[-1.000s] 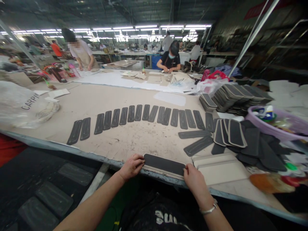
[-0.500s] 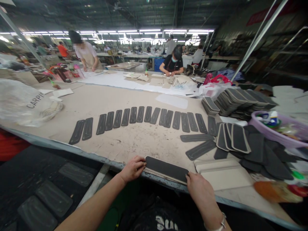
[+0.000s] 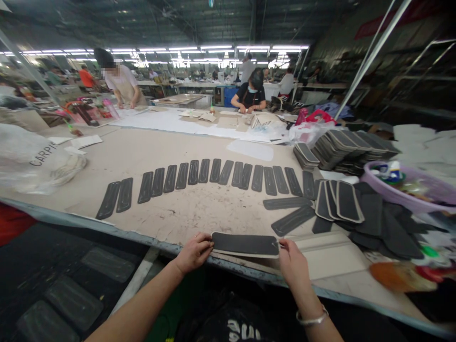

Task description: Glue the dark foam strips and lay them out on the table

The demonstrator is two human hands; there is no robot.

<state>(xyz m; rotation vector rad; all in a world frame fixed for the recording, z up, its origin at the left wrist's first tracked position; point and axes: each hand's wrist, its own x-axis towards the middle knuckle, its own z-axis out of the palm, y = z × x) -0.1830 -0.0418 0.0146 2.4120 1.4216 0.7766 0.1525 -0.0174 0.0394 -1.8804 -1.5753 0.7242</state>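
A long dark panel with a pale border (image 3: 245, 244) lies between my hands at the front edge of the table. My left hand (image 3: 194, 252) pinches its left end, and my right hand (image 3: 294, 263) grips its right end, which is raised a little. Just beyond, two dark pieces with glossy streaks (image 3: 291, 220) point toward the right. A curved row of similar dark pieces (image 3: 182, 175) spreads across the table. Close to my right hand lie pale beige panels (image 3: 329, 254), partly overlapping.
Dark panels with pale borders (image 3: 349, 202) overlap at the right, before taller stacks (image 3: 342, 145). A purple basin (image 3: 377, 183) holds bottles. An orange bottle (image 3: 401, 276) lies near the right edge. A plastic bag (image 3: 39, 159) rests at left. Two people work across the table.
My right hand has lifted and moved slightly right with the panel's right end, so the panel lies more level across the view. The whole view has shifted a little.
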